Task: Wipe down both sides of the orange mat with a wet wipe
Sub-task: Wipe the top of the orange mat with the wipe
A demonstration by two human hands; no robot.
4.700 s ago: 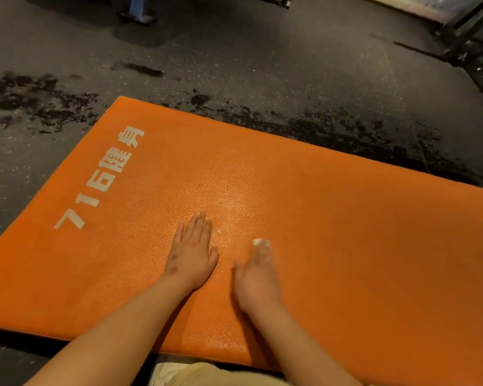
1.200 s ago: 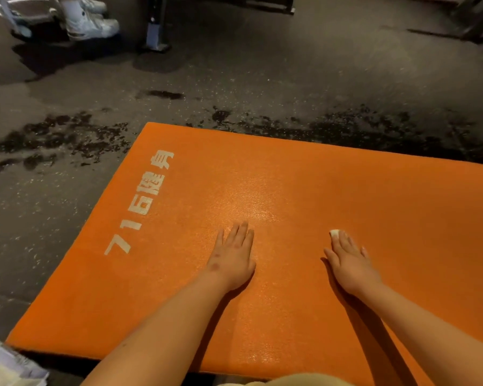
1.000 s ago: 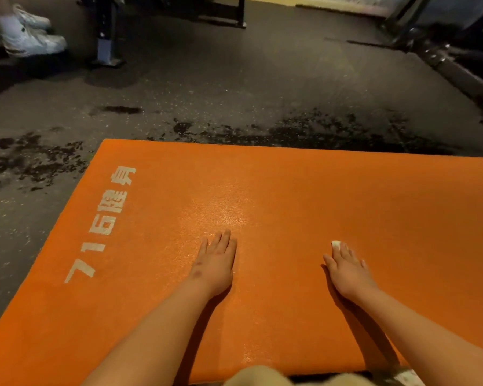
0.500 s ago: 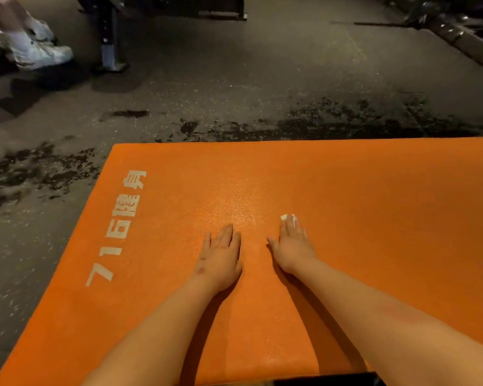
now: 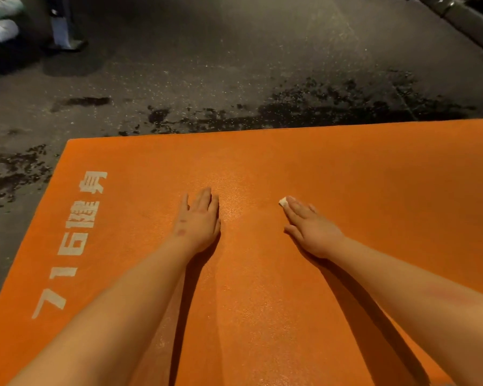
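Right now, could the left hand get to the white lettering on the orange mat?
Probably yes: the left hand lies flat beside the white lettering, with only bare orange mat between.

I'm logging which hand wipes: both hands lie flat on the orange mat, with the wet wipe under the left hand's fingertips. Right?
Not quite. The head view shows the wet wipe under the fingertips of the right hand, not the left hand; both do lie flat on the orange mat.

Wet wipe [image 5: 282, 201] mostly hidden beneath the right hand [image 5: 311, 231]
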